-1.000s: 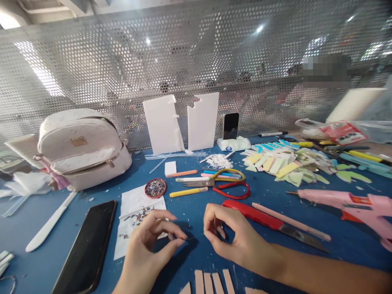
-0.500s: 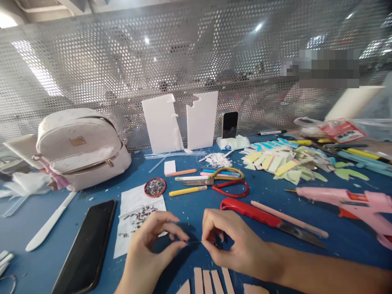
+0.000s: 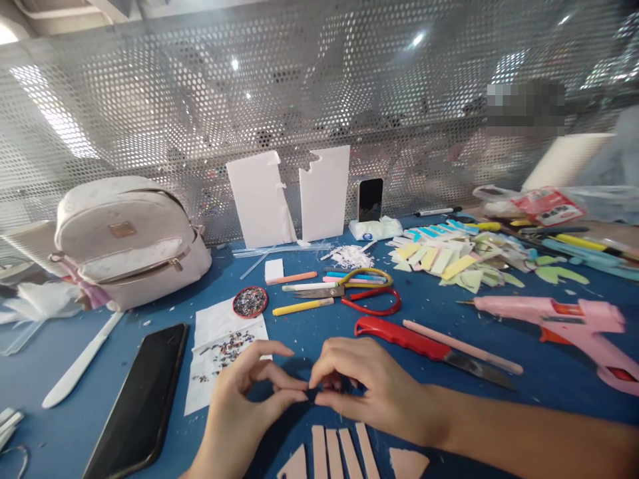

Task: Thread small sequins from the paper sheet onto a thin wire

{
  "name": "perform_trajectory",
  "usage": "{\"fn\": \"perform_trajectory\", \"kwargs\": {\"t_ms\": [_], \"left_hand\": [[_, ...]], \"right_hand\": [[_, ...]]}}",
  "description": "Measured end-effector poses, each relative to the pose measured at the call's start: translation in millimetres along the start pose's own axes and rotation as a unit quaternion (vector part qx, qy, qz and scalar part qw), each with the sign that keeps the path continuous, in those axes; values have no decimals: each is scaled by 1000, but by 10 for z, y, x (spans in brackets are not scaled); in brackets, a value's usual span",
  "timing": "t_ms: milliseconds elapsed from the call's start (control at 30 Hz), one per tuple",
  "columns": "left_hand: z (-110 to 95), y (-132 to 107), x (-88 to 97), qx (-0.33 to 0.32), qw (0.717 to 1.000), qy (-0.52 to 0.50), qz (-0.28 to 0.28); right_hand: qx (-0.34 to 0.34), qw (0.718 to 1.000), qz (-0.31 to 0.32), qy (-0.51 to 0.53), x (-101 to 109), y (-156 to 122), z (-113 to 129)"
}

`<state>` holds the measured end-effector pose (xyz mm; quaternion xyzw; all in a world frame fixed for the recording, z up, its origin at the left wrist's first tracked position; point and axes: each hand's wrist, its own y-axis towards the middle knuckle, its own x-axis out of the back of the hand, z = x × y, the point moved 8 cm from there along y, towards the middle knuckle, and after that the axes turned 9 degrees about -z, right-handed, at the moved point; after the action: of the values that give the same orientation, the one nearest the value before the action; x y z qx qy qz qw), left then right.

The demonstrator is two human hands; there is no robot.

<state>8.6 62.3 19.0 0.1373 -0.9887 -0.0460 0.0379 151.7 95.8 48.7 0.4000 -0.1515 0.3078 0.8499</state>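
Observation:
My left hand [image 3: 254, 392] pinches thumb and forefinger together just above the blue table. Right beside those fingertips is my right hand [image 3: 357, 382], its fingers curled toward the thumb with a narrow dark gap at the tips. Whatever lies between the two hands is too small to make out. Under them, at the near edge of view, are several pale pink strips [image 3: 333, 452] and a pink cut piece [image 3: 408, 462]. Behind the left hand is a white paper [image 3: 202, 332] scattered with coloured bits, and a red-rimmed dish [image 3: 250, 301] of similar bits overlaps its far edge.
Scissors [image 3: 369, 299] lie among several markers. A red-handled knife [image 3: 404, 337] and pink glue gun [image 3: 559, 319] are to the right. At left are a black phone [image 3: 137, 392], white plastic knife [image 3: 82, 362] and backpack [image 3: 130, 246]. Paper scraps [image 3: 449, 256] pile up at far right.
My right hand has moved left until its fingertips meet the left ones, and its pinch has loosened slightly. The thin strand seen between the hands no longer shows.

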Motion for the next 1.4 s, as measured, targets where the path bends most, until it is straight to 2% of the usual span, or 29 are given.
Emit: {"fn": "perform_trajectory", "kwargs": {"t_ms": [267, 400, 600, 933, 1167, 1400], "left_hand": [[-1, 18, -34, -22, 999, 33, 15], [-2, 3, -85, -31, 997, 52, 38], [-22, -25, -105, -29, 998, 49, 39], [18, -34, -70, -10, 999, 15, 30], [60, -9, -105, 5, 999, 20, 47], [73, -29, -113, -28, 998, 38, 44]], "right_hand": [[3, 1000, 26, 8, -38, 3, 24], [3, 1000, 24, -6, -37, 12, 26], [32, 999, 13, -17, -23, 7, 64], [-15, 1000, 7, -18, 9, 6, -15], [43, 998, 32, -14, -43, -3, 60], [50, 998, 23, -14, -32, 1, 75]]}}
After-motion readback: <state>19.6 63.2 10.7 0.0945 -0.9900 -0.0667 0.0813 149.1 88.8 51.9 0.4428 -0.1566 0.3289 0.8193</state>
